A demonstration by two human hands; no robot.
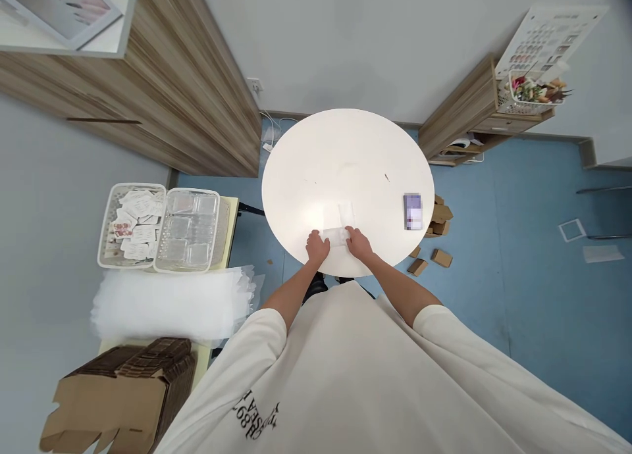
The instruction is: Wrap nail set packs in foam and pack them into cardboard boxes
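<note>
Near the front edge of the round white table, a translucent white foam sheet is folded into a small flat bundle. My left hand grips its left end with curled fingers. At the right end my right hand closes on the same bundle. A loose flap of whitish sheet lies on the tabletop just beyond the bundle. Whatever is inside the folds cannot be made out.
A phone lies at the table's right. On the left stand a basket of cards, a basket of clear plastic boxes, stacked white sheets and flattened cardboard boxes. Small brown boxes lie on the floor.
</note>
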